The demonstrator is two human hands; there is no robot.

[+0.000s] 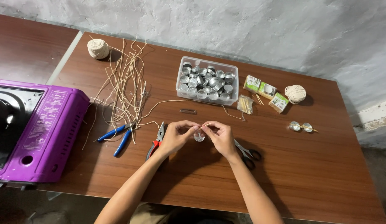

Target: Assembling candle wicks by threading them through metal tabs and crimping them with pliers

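The small round cup of thin silver metal (199,136) sits on the brown wooden table (309,166), directly between the two hands and partly hidden by them. The left hand (175,137) and the right hand (219,137) meet just above this cup, and their fingertips are pinched together on a thin pale piece of string (204,125) or stick; I cannot tell which one it is. The cup looks very light and easy to dent, so it is probably better to take it by the rim with soft pressure; its smooth wall may slip. The pale string looks soft and limp, and it must be held close to its end. Just left of the cup lie red-handled pliers (155,143), and farther left blue-handled pliers (118,137) under a loose bundle of cut beige strings (124,83). Just right of the cup, black scissors (247,153) are partly under the right wrist. Behind the cup stands a clear plastic box (207,80) full of the same metal cups. To the right of this box are small green and white cartons (265,92) and a ball of cream twine (295,93); two finished cups with a stick across them (301,127) lie well right of the cup. Far left is a purple portable gas stove (35,128). The table surface is smooth and flat, and behind it there is a rough whitewashed wall (243,25).
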